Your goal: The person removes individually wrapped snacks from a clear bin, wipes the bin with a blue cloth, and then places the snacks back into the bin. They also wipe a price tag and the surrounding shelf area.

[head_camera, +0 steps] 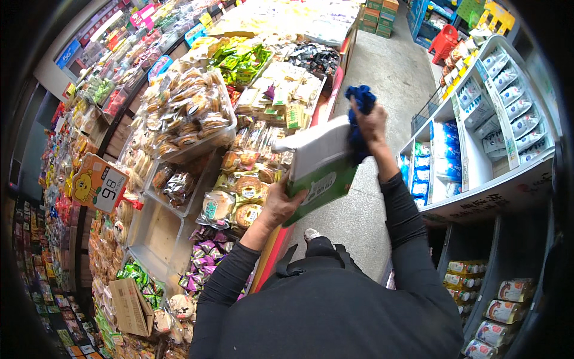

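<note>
My left hand (pixel 283 202) grips the near lower end of a green and white box (pixel 320 172), which is tilted over the edge of the snack display. A dark blue cloth (pixel 360 125) is bunched in my right hand (pixel 373 121), against the far right end of the box. The right hand is slightly blurred. Left of the box lie wrapped round cakes (pixel 247 188) and a clear plastic tub of packaged biscuits (pixel 193 112). An empty clear plastic bin (pixel 159 233) stands below that tub.
The display's red edge (pixel 271 260) runs close by my left arm. To the right, a white shelf (pixel 489 179) holds blue and white packages. A folded brown carton (pixel 130 307) lies on snacks at lower left. Further off are a red plastic stool (pixel 444 42) and stacked cartons (pixel 379 18).
</note>
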Tool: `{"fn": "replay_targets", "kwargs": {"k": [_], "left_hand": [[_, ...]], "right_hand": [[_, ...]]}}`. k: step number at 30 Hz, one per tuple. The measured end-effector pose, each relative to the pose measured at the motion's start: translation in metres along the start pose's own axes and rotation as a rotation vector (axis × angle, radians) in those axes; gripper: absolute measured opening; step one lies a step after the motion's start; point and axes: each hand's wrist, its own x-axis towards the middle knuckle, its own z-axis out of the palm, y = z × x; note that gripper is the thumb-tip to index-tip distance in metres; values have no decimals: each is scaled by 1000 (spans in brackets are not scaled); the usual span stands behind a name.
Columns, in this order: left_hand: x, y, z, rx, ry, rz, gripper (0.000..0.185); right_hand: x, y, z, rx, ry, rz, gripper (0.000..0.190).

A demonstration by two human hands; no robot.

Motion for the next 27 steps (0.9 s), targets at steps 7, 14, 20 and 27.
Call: {"fn": "replay_targets", "kwargs": {"k": [7,14,20,27], "left_hand": [[9,-31,10,-94,-7,-73,56],[-26,-17,22,41,-119,9,55],[-63,7,-8,126,12,56,42],[-54,47,7,603,-145,437,45]], "right_hand": [[4,6,-93,347,51,155,32],[-90,-21,-25,248,40,-493,28],[-48,91,-75,208,412,70,34],[-76,-49,-72,83,-232,-234,32]]}}
